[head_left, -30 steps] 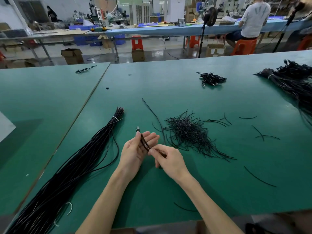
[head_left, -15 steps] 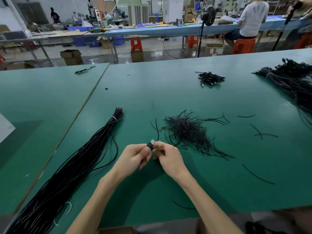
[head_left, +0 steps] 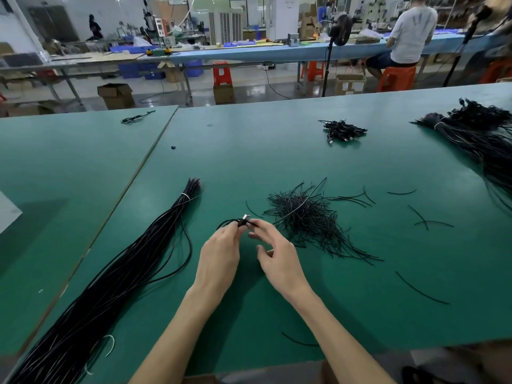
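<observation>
My left hand [head_left: 219, 259] pinches a small folded black cable [head_left: 240, 222] with a silver plug at its tip, held just above the green table [head_left: 277, 151]. My right hand [head_left: 279, 261] sits close beside it with fingers loosely spread and thumb apart. Its index fingertip touches a thin black tie that sticks out of the cable. Right behind my right hand lies a pile of short black ties [head_left: 307, 217].
A long tied bundle of black cables [head_left: 110, 286] runs along the table's left side. A small heap of finished cables [head_left: 343, 131] lies at the back, and a bigger bundle [head_left: 482, 134] at the far right. Loose ties [head_left: 421, 292] are scattered on the right.
My left hand turned from palm-up to pinching the folded cable at its fingertips. My right hand let go its pinch and spread its fingers. The long tie now lies toward the pile.
</observation>
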`<state>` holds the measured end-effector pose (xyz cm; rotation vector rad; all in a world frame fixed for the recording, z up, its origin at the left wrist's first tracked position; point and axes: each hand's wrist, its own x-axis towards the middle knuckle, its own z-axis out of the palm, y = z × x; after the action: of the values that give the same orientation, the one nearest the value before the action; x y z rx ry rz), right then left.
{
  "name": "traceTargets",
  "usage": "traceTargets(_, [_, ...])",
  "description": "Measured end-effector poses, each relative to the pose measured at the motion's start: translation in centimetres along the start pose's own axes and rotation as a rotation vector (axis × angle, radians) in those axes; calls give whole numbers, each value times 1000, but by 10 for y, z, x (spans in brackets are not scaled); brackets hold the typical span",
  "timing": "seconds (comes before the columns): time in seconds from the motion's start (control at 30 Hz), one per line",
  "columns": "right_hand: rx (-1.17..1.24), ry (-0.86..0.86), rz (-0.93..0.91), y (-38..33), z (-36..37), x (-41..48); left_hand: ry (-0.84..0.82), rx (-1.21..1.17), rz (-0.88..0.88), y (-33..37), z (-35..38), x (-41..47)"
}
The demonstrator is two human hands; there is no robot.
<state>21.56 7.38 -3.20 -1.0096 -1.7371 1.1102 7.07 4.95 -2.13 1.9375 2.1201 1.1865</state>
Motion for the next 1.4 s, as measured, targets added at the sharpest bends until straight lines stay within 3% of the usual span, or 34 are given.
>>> traceTargets(0.17, [-93, 6, -48, 6, 3, 3, 2, -569, -212, 0, 7, 2])
traceTargets(0.37, [-121, -20, 10, 7, 6, 5, -68, -1463, -470, -9, -1, 6])
traceTargets(0.6, [-146, -72, 53, 4, 5, 2, -59, -1712, -621, -15, -8, 7])
traceTargets(0.73, [-177, -84, 78, 4, 4, 4, -197, -1663, -557, -15, -17, 6])
traceTargets(0.8, [-172, -77, 86, 3, 3, 3, -257, -1510, -470, -15, -21, 3])
traceTargets(0.97, [-180, -37, 100, 1, 4, 3, -338, -765, -137, -8, -20, -7])
traceTargets(1.07, [4, 89, 89, 0, 1, 3, -388, -365, 66, -10, -20, -9])
traceTargets(1.2, [78, 125, 47, -3, -1, 2, -357, 151, 136, -15, -16, -8])
traceTargets(1.3, [47, 120, -22, -3, 1, 1, -208, 197, 131, -15, -9, -9])
traceTargets(1.4, [-9, 80, -52, 1, 4, 0, -89, -113, -92, -11, -5, -8])
